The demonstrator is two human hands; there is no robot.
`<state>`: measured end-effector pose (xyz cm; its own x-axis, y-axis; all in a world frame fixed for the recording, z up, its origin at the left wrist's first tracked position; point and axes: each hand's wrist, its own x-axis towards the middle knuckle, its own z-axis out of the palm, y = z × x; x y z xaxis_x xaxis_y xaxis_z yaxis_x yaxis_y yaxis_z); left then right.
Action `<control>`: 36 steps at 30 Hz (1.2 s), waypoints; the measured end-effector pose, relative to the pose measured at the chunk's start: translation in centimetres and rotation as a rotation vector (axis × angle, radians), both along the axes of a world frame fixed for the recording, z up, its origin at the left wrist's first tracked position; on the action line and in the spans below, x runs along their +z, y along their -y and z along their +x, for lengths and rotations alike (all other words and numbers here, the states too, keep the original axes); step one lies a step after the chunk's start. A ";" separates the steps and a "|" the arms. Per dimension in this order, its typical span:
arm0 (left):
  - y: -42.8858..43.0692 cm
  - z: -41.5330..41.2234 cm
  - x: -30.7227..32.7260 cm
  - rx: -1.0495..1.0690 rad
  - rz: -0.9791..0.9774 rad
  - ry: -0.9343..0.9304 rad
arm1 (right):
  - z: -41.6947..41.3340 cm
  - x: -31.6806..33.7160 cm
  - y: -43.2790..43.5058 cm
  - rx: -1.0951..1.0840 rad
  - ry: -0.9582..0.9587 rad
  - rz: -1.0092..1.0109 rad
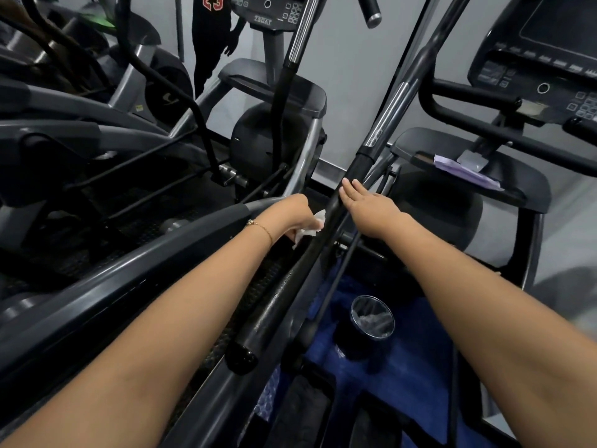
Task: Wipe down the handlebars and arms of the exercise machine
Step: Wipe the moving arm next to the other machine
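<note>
A long black and chrome machine arm [384,118] runs diagonally from the upper right down to a rounded black end [242,357] near the bottom middle. My left hand [295,213] grips a crumpled white wipe [310,226] against the left side of this arm. My right hand [365,202] lies on the arm's right side with its fingers straight and together, fingertips on the black grip. A gold bracelet sits on my left wrist.
A second elliptical [277,92] with its own handlebar stands ahead on the left. A console [542,59] and tray holding a purple cloth [465,171] are at right. A dark round bin [371,318] stands on the blue floor below. A person in black stands far back.
</note>
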<state>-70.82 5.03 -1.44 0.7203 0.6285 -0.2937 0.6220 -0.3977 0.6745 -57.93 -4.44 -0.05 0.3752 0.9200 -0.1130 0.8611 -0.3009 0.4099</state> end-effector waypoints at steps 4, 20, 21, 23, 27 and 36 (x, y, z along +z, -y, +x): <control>0.0 -0.3 0.1 -0.001 -0.036 0.025 | 0.2 -0.2 0.0 0.004 -0.007 0.008; 0.3 -0.7 -1.1 0.020 0.005 0.099 | 0.0 -0.3 -0.1 -0.011 -0.004 0.018; 0.1 -0.8 -1.3 0.008 -0.004 0.097 | 0.0 -0.3 -0.1 -0.013 -0.001 0.018; -0.1 -1.2 -1.5 -0.016 -0.024 0.077 | -0.1 -0.3 0.0 -0.014 0.003 0.011; -0.2 -1.3 -1.5 -0.016 -0.043 0.085 | 0.0 -0.3 0.0 -0.017 0.004 0.013; 0.3 -2.1 -1.9 -0.032 0.064 0.075 | 0.1 -0.5 0.0 -0.019 -0.008 0.023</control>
